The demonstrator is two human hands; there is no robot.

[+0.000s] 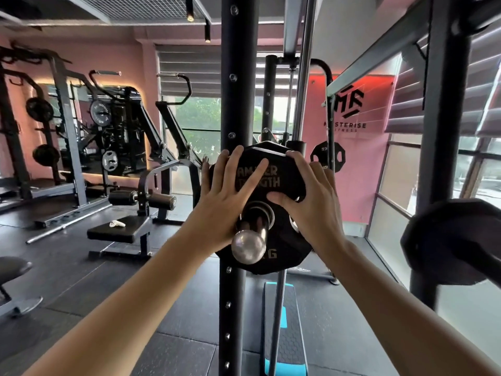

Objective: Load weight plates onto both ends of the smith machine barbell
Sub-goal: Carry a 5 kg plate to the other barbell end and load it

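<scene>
a black weight plate point(273, 183) sits on the chrome sleeve of the barbell point(250, 234), whose rounded end points toward the camera. the left hand point(230, 196) lies flat on the left face of the plate with fingers spread, not curled around anything. the right hand point(311, 202) is on the right side, fingers bent over the upper edge and thumb pressed on the face. the two hands are apart, one on each side of the sleeve, both touching the plate. just behind the plate stands a black upright post point(233, 104) with a row of holes.

the floor point(89, 280) is dark rubber tiles with visible seams. a blue and black step platform point(284, 329) lies on it below the plate. at the left there is a padded bench point(116, 230) with a small white object point(117, 224) on it, and further a rack with plates before a lit mirror. the walls are pink, one with a red sign point(349, 109). large windows show daylight and green trees. another dark plate point(455, 242) is at the right edge.
</scene>
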